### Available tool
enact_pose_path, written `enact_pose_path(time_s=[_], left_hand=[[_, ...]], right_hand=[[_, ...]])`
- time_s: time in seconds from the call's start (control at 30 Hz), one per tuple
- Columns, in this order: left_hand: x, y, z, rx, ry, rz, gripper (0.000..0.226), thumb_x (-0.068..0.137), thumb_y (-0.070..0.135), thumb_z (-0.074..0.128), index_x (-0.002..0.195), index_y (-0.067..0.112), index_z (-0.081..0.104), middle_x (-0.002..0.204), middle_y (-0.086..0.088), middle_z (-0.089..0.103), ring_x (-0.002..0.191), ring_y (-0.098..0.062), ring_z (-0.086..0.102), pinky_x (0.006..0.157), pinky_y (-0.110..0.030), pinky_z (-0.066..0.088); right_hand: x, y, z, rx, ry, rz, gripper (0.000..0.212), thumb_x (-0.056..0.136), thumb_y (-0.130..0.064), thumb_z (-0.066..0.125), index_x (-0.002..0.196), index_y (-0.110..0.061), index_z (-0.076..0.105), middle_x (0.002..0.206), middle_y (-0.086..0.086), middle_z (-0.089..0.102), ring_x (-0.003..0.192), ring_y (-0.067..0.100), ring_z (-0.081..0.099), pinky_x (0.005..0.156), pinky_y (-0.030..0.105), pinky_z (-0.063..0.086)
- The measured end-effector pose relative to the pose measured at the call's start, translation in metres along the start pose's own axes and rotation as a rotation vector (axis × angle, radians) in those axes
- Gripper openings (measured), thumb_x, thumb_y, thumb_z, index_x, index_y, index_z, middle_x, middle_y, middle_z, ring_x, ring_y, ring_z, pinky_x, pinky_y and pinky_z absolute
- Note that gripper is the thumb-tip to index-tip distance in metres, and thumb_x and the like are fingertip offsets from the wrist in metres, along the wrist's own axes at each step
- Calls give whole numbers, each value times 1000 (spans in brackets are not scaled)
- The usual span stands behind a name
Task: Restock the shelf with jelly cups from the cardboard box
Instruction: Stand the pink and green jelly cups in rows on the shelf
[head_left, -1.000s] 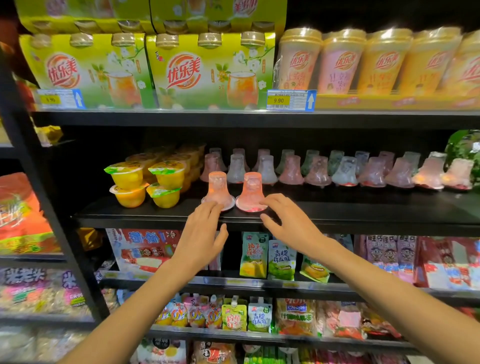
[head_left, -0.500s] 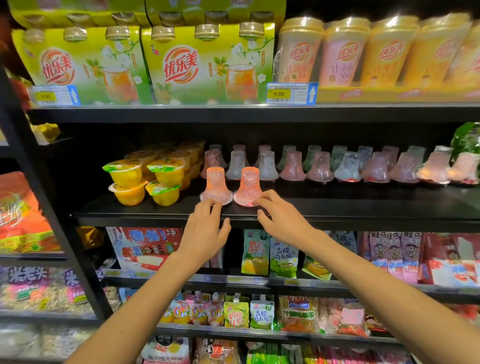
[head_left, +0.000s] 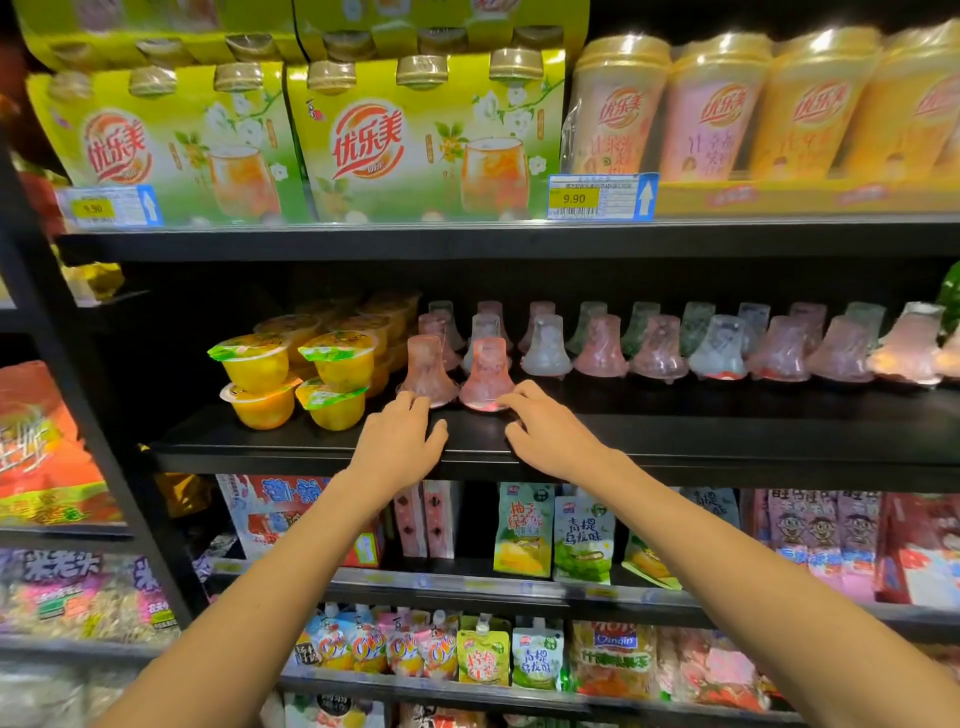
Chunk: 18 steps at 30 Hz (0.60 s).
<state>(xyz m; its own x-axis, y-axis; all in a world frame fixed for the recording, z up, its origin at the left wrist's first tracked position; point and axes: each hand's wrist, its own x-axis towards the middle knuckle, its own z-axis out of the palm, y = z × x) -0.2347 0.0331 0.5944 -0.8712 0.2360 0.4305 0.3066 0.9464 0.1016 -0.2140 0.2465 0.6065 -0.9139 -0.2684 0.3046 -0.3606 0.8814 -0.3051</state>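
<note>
Two pink bell-shaped jelly cups stand upside down near the front of the black middle shelf (head_left: 727, 441): the left jelly cup (head_left: 427, 366) and the right jelly cup (head_left: 487, 370). My left hand (head_left: 400, 441) touches the base of the left cup with straight fingertips. The fingertips of my right hand (head_left: 550, 436) lie against the base of the right cup. Behind them runs a row of several more jelly cups (head_left: 660, 345), pink, white and green. The cardboard box is out of view.
Stacked yellow fruit cups (head_left: 296, 374) stand just left of the jelly cups. Green drink packs (head_left: 421, 140) and tall drink cups (head_left: 717, 104) fill the shelf above. Snack pouches (head_left: 550, 535) hang on the shelves below. A black upright post (head_left: 93, 415) borders the left.
Both hands have slid forward onto the shelf, pushing the two front pink jelly cups further back toward the row behind.
</note>
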Motion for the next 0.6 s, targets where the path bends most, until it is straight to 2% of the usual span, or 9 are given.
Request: enact_pose_path(time_s=[0.1,0.27,0.4,0.6], left_hand=[[8,-3,0,9,-19,-10,45,100,42,40,130,11,51,128,-9,52,111,-28,58,89,-42,48],[19,-7,2,10,-49,-12,44,100,43,38,127,10,51,123,-10,52,108,-30,58,87,-43,49],[23,-7,5,-5,-22,-20,41,99,41,42,122,9,52,116,-10,54,103,-29,58,84,-43,50],[20,-7,10,-76,23,-45,41,96,39,47,125,10,53,118,-8,53,103,-26,58,85,-43,52]], right_hand=[[10,0,2,4,-16,17,45,97,-18,45,142,-11,48,140,8,43,115,26,57,102,39,45],[24,-1,6,-44,-36,45,46,97,-18,44,141,-9,46,138,15,46,119,33,54,100,44,45],[28,0,9,-72,-24,54,46,96,-18,44,141,-8,46,136,16,49,119,33,53,99,44,46],[28,1,10,-72,-15,64,48,95,-19,45,142,-8,46,138,15,49,120,31,53,100,44,47]])
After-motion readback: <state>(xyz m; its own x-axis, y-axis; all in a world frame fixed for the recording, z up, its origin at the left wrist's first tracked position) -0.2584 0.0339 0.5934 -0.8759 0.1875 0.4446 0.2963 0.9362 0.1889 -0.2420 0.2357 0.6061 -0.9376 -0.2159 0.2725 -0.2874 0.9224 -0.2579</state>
